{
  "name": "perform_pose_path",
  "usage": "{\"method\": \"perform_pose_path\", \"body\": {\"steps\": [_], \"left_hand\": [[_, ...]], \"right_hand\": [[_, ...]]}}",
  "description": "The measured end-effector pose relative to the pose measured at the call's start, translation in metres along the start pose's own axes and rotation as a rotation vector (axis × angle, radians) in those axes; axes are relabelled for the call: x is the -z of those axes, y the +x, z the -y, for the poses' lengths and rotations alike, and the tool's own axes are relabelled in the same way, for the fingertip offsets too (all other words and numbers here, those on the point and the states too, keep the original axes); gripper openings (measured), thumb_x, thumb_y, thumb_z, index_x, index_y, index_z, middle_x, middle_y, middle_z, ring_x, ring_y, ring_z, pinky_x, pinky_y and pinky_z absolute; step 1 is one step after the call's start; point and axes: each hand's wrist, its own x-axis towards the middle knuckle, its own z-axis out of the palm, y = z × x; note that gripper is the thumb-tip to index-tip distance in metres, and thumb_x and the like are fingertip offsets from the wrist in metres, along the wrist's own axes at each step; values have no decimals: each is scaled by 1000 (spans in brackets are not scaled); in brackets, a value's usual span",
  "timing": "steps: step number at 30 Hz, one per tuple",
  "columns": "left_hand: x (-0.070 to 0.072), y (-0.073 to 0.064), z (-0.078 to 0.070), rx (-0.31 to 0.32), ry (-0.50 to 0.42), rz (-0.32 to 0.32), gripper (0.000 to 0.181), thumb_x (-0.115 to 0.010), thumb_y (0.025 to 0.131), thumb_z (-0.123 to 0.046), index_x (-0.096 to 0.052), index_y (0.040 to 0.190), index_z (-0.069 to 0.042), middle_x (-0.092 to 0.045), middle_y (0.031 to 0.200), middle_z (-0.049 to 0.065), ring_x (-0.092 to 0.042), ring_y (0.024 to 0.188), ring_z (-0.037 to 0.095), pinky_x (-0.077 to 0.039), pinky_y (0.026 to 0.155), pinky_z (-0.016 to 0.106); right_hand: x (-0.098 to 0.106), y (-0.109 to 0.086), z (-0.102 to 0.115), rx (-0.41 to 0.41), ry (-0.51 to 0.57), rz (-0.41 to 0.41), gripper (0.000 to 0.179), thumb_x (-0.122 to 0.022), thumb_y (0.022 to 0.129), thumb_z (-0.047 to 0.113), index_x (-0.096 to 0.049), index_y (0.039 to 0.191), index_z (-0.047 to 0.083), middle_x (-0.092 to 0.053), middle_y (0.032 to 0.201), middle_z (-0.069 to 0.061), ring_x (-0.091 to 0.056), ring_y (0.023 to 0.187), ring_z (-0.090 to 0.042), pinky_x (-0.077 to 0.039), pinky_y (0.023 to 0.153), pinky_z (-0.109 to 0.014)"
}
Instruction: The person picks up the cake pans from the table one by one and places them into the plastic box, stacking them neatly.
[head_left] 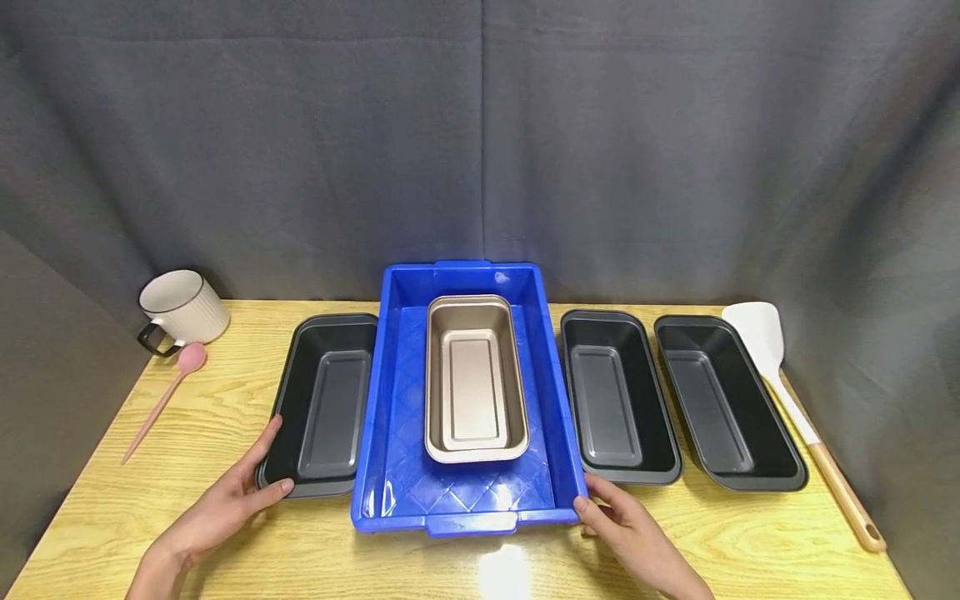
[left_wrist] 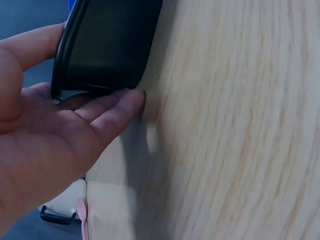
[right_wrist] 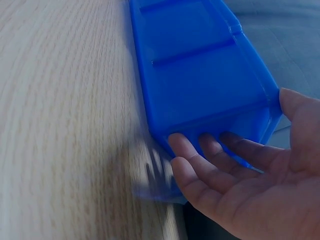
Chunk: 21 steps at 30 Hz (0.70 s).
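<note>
A black loaf pan (head_left: 337, 417) lies left of the blue tray (head_left: 405, 492). My left hand (head_left: 225, 504) grips its near left corner, thumb at the near rim and other fingers along the left side. The left wrist view shows fingertips against the outer wall of that black pan (left_wrist: 110, 50). At the tray's near right corner, my right hand (head_left: 633, 529) holds the rim with its thumb on top. Seen from the right wrist, the other fingers bend against the outside of the blue tray (right_wrist: 195, 75). Inside the tray sits a gold loaf pan (head_left: 472, 392).
Two more black loaf pans (head_left: 603, 400) (head_left: 708, 408) stand right of the tray. A white spatula with a wooden handle (head_left: 840, 492) lies at the far right. At the left are a white mug (head_left: 191, 312) and a pink spoon (head_left: 161, 404). A grey curtain (head_left: 480, 150) closes the back.
</note>
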Motion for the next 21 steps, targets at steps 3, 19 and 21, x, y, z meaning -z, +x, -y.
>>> {"method": "perform_pose_path", "body": {"steps": [3,19,21], "left_hand": [[-1,1,-2,13,-8,-18,86,-57,95,-7,4,155,-16,20,157,11,21,138,24,-13,94,-1],[-4,1,-9,-14,74,-81,89,-65,90,-5,-3,154,-7,9,158,19,13,141,34,-13,92,-3],[-4,1,-9,-12,92,-92,89,-65,89,-6,-5,154,-7,7,158,20,11,141,35,-13,92,-3]], "right_hand": [[-1,0,0,14,0,-1,37,-47,102,11,-46,132,-11,-57,111,-27,-63,90,-10,-53,76,-31],[0,0,0,8,-3,0,38,-47,102,13,-46,132,-10,-57,112,-27,-62,89,-9,-53,76,-31],[0,0,0,8,-4,-1,39,-47,102,13,-46,132,-10,-57,111,-27,-62,89,-8,-53,76,-31]]}}
